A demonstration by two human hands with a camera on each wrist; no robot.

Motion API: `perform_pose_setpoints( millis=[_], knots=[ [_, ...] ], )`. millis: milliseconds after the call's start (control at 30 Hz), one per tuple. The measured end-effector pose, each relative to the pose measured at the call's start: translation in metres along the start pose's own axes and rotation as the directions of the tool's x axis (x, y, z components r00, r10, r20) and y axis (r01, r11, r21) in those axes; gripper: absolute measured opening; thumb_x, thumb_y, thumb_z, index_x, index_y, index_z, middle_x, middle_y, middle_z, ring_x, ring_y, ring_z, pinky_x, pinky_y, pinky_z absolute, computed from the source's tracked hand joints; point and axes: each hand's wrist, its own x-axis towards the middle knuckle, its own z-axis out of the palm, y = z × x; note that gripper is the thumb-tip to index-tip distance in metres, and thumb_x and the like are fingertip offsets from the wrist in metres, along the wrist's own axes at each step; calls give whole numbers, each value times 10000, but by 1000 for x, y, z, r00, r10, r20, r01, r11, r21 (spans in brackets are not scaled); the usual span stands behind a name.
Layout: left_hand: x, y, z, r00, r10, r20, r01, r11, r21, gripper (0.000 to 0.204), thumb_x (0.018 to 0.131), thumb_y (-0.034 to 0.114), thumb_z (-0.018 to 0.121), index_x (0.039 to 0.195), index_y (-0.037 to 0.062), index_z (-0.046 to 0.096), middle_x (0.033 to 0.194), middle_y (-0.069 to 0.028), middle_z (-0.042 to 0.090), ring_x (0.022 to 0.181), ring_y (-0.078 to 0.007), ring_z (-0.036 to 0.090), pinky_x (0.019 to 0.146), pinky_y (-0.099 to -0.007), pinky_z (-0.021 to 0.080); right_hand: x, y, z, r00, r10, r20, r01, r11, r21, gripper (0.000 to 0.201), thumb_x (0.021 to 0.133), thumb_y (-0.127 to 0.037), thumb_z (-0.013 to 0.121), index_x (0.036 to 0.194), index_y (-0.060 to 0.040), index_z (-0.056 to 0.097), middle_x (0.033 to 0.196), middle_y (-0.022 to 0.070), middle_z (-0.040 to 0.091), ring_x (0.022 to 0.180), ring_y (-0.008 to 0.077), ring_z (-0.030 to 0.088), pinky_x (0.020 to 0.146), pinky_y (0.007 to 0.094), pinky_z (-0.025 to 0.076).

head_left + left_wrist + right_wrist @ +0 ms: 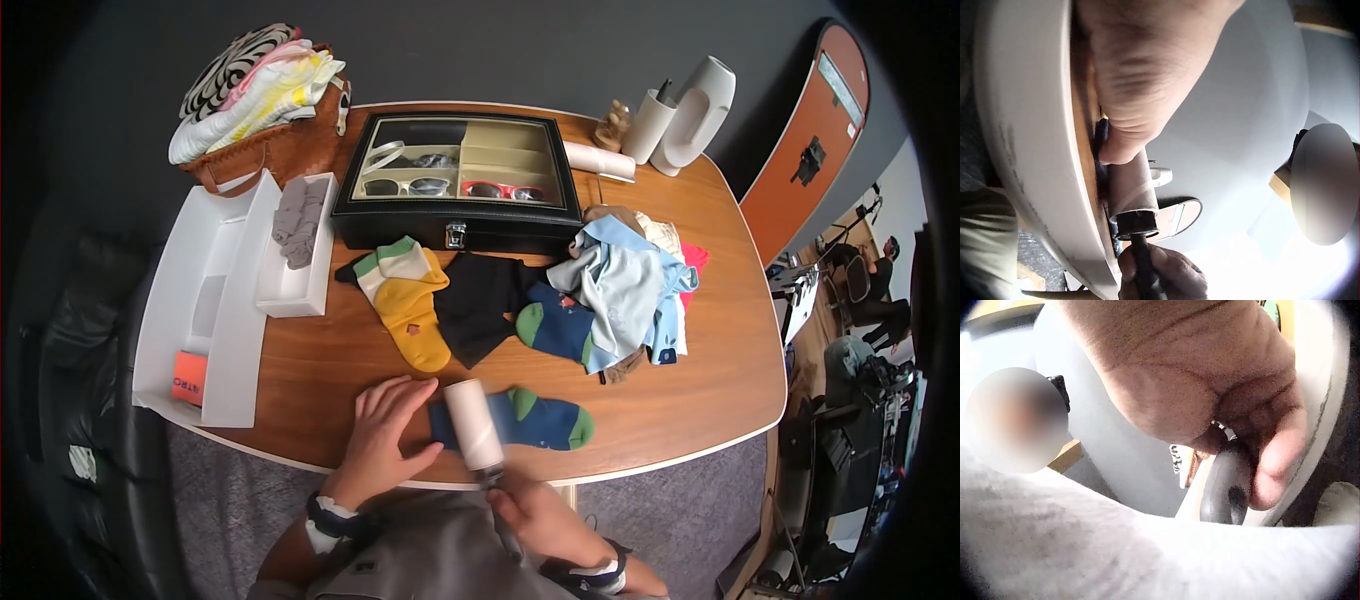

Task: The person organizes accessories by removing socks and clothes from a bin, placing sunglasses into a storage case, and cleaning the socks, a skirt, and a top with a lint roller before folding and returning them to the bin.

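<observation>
My right hand (548, 520) grips the dark handle (1225, 487) of a lint roller (473, 425), whose white roll lies across a blue sock (548, 421) with green heel and toe near the table's front edge. Slight blur shows on the roll in the head view. Just left of the roll is my left hand (385, 435), its fingers extended at the sock's cuff end and holding nothing. In the left wrist view the roller's white roll (1132, 187) appears beyond the left thumb.
A yellow sock (412, 320), a black garment (482, 305), another blue sock (555, 325) and a light-blue cloth heap (625, 285) lie behind. Farther back stands a glasses case (455, 215). White boxes (235, 350) are at left, a spare roll (598, 162) and white bottle (693, 115) back right.
</observation>
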Motion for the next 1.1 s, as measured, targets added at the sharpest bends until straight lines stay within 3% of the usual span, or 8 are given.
perform_pose_setpoints(
  millis=[233,267,400,533,633,867,1000,1100],
  knots=[
    [-3,-1,1,999,49,9,-49,998,38,474,817,249,802,1279,186,716,1413,-72,572,1383,-315,452,1151,-508,279,-16,3,-13,953,282,-109,-268,955,128,219,1041,-174,577,1056,43,600,830,310,656,871,517,652,741,512,519],
    [-3,-1,1,999,50,6,-50,998,36,456,816,248,803,1262,190,725,1413,-70,572,1384,-315,451,1150,-509,279,-18,15,-12,965,211,-158,-209,977,28,242,1055,-183,568,1016,56,588,764,275,656,729,433,698,659,464,542],
    [-3,-2,0,998,64,9,-64,997,43,447,813,243,806,1249,185,724,1412,-66,569,1385,-316,448,1148,-507,283,-28,0,-25,901,387,-195,-341,911,231,291,1085,-200,532,957,56,585,629,141,623,458,209,636,465,328,512],
    [-1,0,1,999,35,5,-35,999,29,466,810,245,807,1258,166,705,1409,-66,569,1383,-317,449,1144,-504,292,-37,9,-32,892,365,-267,-312,924,221,287,1087,-193,518,944,43,598,618,128,617,468,183,629,454,332,477],
    [-2,0,0,1000,29,6,-29,999,28,486,811,249,808,1272,154,689,1408,-67,570,1382,-315,451,1143,-503,296,-40,4,-37,845,427,-323,-363,900,240,272,1079,-183,525,948,44,600,622,142,619,467,211,621,475,360,469],
    [-3,-1,1,1000,19,-8,-19,1000,16,668,802,245,818,1406,104,571,1413,-102,567,1378,-327,457,1148,-505,295,-35,18,-29,849,189,-494,-163,982,97,208,1053,-145,549,1003,43,623,646,164,608,553,229,574,557,374,467],
    [-3,-3,3,999,-6,-38,5,999,-35,821,783,215,836,1500,82,457,1413,-143,562,1371,-335,465,1149,-504,297,-22,-7,-16,962,34,-272,-42,999,-27,158,1034,-141,587,1012,14,603,704,274,615,690,472,658,588,459,503],
    [-3,-1,1,998,3,-71,-10,996,-86,878,774,195,848,1528,85,412,1423,-151,553,1362,-335,473,1146,-503,301,-7,-5,0,998,-45,-36,44,999,-28,212,1025,-199,600,975,3,561,692,272,629,700,496,650,608,537,499]
  ],
)
